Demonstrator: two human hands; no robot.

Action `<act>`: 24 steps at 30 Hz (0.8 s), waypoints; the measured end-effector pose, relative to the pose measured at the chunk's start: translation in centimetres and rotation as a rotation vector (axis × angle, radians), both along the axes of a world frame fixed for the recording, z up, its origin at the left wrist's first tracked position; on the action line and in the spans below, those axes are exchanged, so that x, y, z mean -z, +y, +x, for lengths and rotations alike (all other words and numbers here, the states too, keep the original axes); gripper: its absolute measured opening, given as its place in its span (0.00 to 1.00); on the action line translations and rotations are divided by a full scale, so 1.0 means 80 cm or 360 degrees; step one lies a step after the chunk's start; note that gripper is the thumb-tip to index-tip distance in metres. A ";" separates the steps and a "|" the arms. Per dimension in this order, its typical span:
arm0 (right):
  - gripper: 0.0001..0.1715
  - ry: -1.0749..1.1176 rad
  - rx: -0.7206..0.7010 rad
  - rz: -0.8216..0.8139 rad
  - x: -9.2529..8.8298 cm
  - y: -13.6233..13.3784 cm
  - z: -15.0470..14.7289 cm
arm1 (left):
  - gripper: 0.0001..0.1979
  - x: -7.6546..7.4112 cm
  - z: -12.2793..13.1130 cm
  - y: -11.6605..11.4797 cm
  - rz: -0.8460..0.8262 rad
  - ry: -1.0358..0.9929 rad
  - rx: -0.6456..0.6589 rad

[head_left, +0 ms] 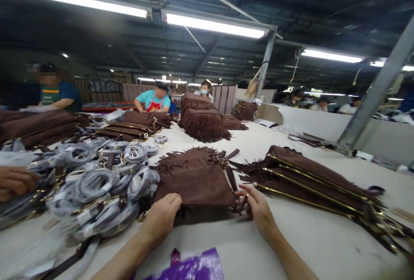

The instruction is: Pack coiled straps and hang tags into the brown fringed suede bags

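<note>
A brown suede-like fringed bag (200, 185) lies on the table before me, its fringe toward the far side. My left hand (164, 214) grips its near left corner, fingers tucked under the edge. At the near right corner, my right hand (255, 204) pinches a short dark strap (232, 178) where it meets the bag; the fingertips partly hide the hardware there. Left of the bag is a heap of coiled straps (97, 183) in clear plastic wrapping, with gold-coloured clips.
Brown bags with gold zips (310, 180) are stacked at right. Fringed bags (205, 118) pile up at the back, and more bags (35, 127) lie far left. Another person's hand (16, 181) reaches in at left. Co-workers (155, 99) stand beyond. A metal post (377, 86) rises at right.
</note>
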State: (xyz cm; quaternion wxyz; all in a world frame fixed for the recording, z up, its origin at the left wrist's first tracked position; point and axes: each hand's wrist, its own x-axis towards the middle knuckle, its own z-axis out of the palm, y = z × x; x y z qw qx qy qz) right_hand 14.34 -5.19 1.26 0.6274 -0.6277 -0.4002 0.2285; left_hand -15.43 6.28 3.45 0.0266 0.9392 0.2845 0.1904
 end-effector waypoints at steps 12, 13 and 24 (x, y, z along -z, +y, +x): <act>0.35 -0.0152 -0.0190 -0.0441 -0.002 -0.065 -0.007 | 0.12 0.003 0.033 -0.032 -0.0062 0.0149 0.0226; 0.38 -0.0134 -0.0210 -0.0462 -0.004 -0.066 -0.007 | 0.11 0.004 0.035 -0.030 -0.0069 0.0091 0.0264; 0.43 0.0007 -0.0340 -0.0558 -0.031 -0.055 -0.013 | 0.10 -0.018 0.055 -0.081 -0.0030 0.0085 0.0180</act>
